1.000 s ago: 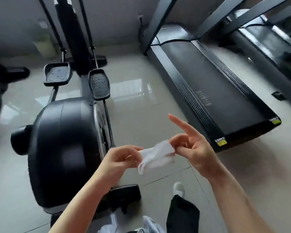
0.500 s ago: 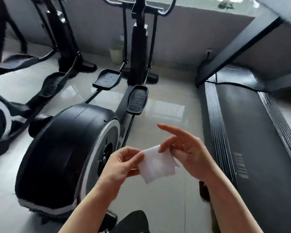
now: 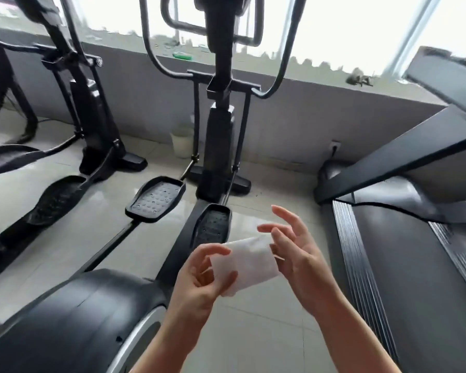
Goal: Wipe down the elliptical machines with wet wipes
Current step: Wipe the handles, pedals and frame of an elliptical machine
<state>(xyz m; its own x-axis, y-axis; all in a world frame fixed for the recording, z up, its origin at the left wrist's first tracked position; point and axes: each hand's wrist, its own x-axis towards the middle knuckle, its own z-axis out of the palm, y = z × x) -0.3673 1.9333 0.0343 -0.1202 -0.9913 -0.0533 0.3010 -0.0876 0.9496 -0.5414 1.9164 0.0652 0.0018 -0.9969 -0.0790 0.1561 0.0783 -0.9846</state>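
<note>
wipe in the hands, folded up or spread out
Mostly spread: the wipe is a flat sheet stretched between the left hand and right hand.

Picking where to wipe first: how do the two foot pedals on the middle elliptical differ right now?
The left pedal sits higher and nearly level, its dimpled top fully facing the camera. The right pedal sits lower and nearer the hands, tilted and foreshortened, so less of its tread shows. The left pedal looks broader; the right looks narrower from this angle. Both are black, rimmed and studded. The wipe touches neither.
</note>
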